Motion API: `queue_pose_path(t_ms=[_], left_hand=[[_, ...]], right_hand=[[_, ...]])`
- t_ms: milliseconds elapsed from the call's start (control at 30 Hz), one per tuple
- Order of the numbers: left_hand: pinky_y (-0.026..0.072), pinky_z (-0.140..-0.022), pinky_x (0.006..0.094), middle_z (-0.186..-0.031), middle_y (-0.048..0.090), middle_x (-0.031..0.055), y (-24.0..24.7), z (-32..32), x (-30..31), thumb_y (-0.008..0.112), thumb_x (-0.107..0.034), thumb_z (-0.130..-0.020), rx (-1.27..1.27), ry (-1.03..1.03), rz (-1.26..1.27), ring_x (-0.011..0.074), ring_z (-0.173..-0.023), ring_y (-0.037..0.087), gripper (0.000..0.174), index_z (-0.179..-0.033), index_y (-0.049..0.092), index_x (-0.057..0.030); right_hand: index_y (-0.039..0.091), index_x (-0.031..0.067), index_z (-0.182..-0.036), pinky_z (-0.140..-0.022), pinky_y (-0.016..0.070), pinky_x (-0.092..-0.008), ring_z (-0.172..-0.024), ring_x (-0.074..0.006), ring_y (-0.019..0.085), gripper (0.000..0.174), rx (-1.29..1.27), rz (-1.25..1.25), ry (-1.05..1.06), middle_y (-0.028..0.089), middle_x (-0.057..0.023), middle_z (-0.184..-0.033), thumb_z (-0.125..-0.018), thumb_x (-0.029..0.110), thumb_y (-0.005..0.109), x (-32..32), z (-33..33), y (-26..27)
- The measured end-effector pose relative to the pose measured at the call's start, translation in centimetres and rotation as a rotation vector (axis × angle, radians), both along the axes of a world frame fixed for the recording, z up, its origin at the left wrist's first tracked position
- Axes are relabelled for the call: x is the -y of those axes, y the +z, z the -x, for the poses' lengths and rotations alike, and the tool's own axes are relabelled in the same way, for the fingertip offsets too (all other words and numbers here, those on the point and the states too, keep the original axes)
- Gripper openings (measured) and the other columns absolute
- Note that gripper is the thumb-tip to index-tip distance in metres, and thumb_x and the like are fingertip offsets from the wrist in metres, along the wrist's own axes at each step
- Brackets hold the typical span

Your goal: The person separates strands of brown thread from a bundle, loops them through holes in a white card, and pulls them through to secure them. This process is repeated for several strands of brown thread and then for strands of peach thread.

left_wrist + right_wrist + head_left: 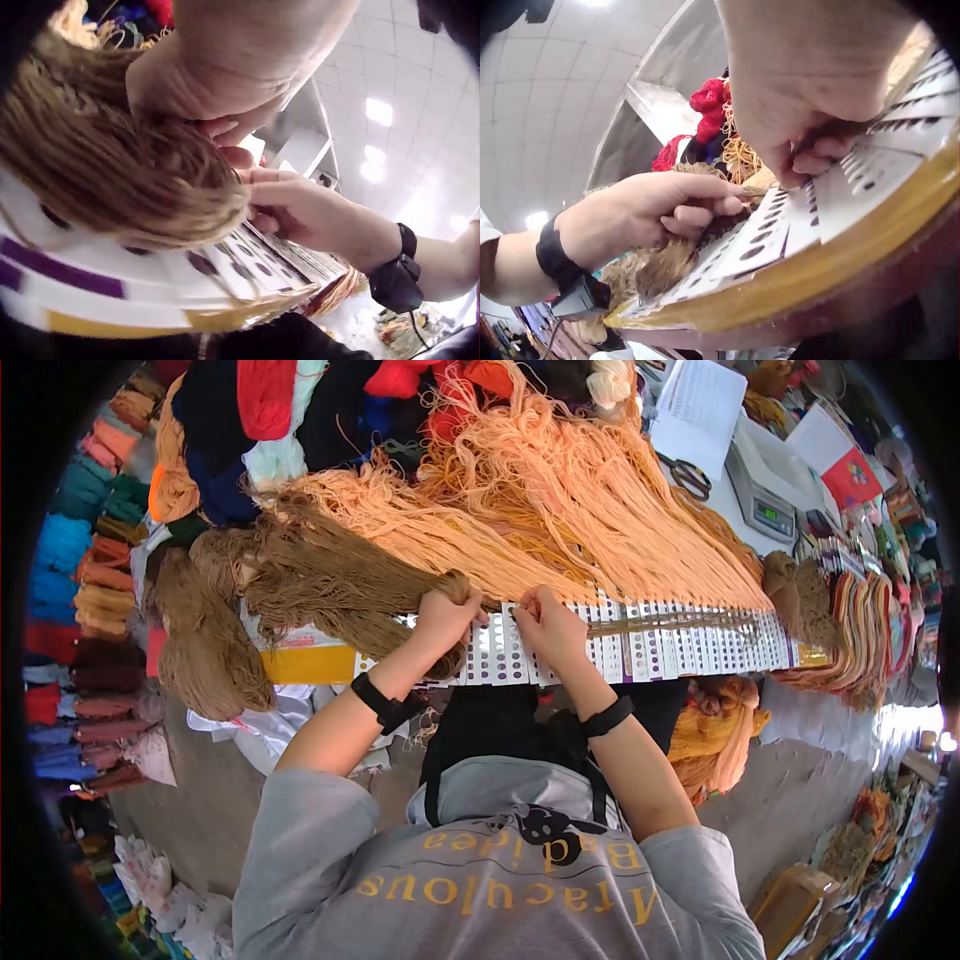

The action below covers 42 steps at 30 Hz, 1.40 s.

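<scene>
In the head view a thick hank of brown yarn point(335, 570) lies across the left of the table, its near end gathered by my left hand point(447, 622). That hand grips the bundle, with thumb and forefinger pointing right. Close beside it, my right hand point(552, 632) pinches thin brown strands point(680, 624) with curled fingers. These strands run right across white punched cards point(500, 658) laid in a row along the table edge. The right wrist view shows both hands point(697, 206) low over the cards, fingertips near each other; the right palm hides part of the strands.
Peach yarn point(590, 500) spreads over the cards' far side. Another brown hank point(210, 650) hangs over the edge at left. Scissors point(686, 476), a digital scale point(770, 490) and a paper sheet point(698, 415) lie at back right. Striped yarn samples point(850, 630) hang at right.
</scene>
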State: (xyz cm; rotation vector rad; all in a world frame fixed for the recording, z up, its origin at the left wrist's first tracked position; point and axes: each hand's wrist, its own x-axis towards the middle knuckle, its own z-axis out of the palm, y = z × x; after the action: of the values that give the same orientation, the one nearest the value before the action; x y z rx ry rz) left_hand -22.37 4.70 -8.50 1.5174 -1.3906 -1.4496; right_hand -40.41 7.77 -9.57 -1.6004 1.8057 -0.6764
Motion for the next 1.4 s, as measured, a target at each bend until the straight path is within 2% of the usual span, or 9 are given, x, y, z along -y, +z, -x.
queue_pose_path(t_ms=[267,467,600,833,933,1033,1133,1300,1400], left_hand=[[0.0287,-0.033,0.0207,-0.070,0.065,0.0089,-0.6,0.0,0.6,0.059,-0.018,-0.086,0.016,-0.061,-0.078,0.0076,-0.038,0.043,0.017,-0.086,0.059,-0.0012],[0.0173,-0.037,0.0162,-0.057,0.036,-0.0074,7.7,-6.7,3.4,0.052,-0.019,-0.092,-0.823,-0.106,-0.339,-0.0002,-0.043,0.027,0.016,-0.090,0.061,-0.0054],[0.0238,-0.035,0.0194,-0.059,0.054,-0.0016,7.3,-3.6,1.8,0.050,-0.024,-0.093,-0.594,-0.268,-0.542,0.0029,-0.039,0.030,0.022,-0.089,0.061,-0.0044],[0.0345,-0.040,0.0213,-0.056,0.051,-0.0008,1.4,-0.1,1.0,0.059,-0.026,-0.089,0.150,-0.143,0.148,0.0084,-0.045,0.045,0.019,-0.084,0.060,-0.0075],[0.0150,-0.039,0.0191,-0.053,0.031,-0.0073,5.2,-7.4,3.9,0.059,-0.011,-0.080,-0.613,0.085,-0.438,0.0032,-0.042,0.025,0.007,-0.082,0.061,-0.0041],[0.0198,-0.036,0.0162,-0.058,0.039,-0.0033,8.9,-14.4,6.0,0.053,-0.003,-0.081,-0.755,0.190,-0.298,0.0023,-0.043,0.031,0.014,-0.088,0.057,0.0094],[0.0278,-0.038,0.0174,-0.077,0.060,0.0058,9.9,-19.6,9.7,0.049,-0.006,-0.088,-0.950,0.367,-0.232,0.0035,-0.045,0.036,0.012,-0.094,0.057,0.0006],[0.0338,-0.046,0.0193,-0.082,0.059,0.0005,10.3,-18.6,9.8,0.068,-0.031,-0.080,-0.004,0.601,0.050,0.0061,-0.055,0.045,0.037,-0.105,0.062,-0.0043],[0.0384,-0.064,0.0177,-0.097,0.063,-0.0027,11.0,-9.7,4.2,0.063,-0.032,-0.082,-0.209,0.200,0.000,0.0047,-0.077,0.052,0.036,-0.110,0.062,-0.0087]], right_hand=[[0.055,0.0129,-0.098,-0.062,0.0472,-0.0414,-0.069,-0.0311,0.063,0.023,-0.087,0.118,0.000,0.065,-0.0081,-0.075,-0.083,0.031,0.058,-0.7,-0.9,-0.5],[0.055,0.0127,-0.098,-0.060,0.0469,-0.0416,-0.068,-0.0311,0.063,0.019,-0.125,0.198,-0.010,0.066,-0.0097,-0.075,-0.087,0.028,0.055,-1.1,-1.2,-1.2],[0.056,0.0120,-0.097,-0.059,0.0472,-0.0400,-0.067,-0.0305,0.063,0.014,0.083,0.339,-0.083,0.066,-0.0110,-0.077,-0.088,0.023,0.055,-1.3,-1.2,-1.3],[0.054,0.0089,-0.096,-0.061,0.0468,-0.0402,-0.071,-0.0315,0.061,0.024,-0.157,0.373,0.111,0.062,-0.0116,-0.081,-0.082,0.027,0.062,-1.3,-0.9,-0.6],[0.052,0.0077,-0.095,-0.062,0.0471,-0.0414,-0.073,-0.0317,0.060,0.032,-0.212,0.383,0.130,0.060,-0.0112,-0.086,-0.076,0.030,0.066,-1.4,-1.5,-0.3],[0.053,0.0080,-0.095,-0.063,0.0472,-0.0422,-0.072,-0.0315,0.060,0.033,-0.223,0.408,0.092,0.060,-0.0113,-0.083,-0.074,0.028,0.066,-1.2,-1.7,-0.7],[0.054,0.0084,-0.095,-0.063,0.0474,-0.0418,-0.071,-0.0316,0.060,0.032,-0.221,0.394,0.090,0.060,-0.0114,-0.082,-0.074,0.028,0.066,-1.3,-1.7,-0.3],[0.057,0.0085,-0.098,-0.063,0.0471,-0.0396,-0.072,-0.0282,0.061,0.032,-0.101,0.303,0.093,0.062,-0.0100,-0.081,-0.077,0.032,0.066,-1.0,-1.1,-0.1],[0.061,0.0076,-0.099,-0.063,0.0479,-0.0338,-0.072,-0.0239,0.062,0.026,0.139,0.207,0.000,0.063,-0.0088,-0.081,-0.081,0.025,0.066,-1.3,-0.9,1.5]])
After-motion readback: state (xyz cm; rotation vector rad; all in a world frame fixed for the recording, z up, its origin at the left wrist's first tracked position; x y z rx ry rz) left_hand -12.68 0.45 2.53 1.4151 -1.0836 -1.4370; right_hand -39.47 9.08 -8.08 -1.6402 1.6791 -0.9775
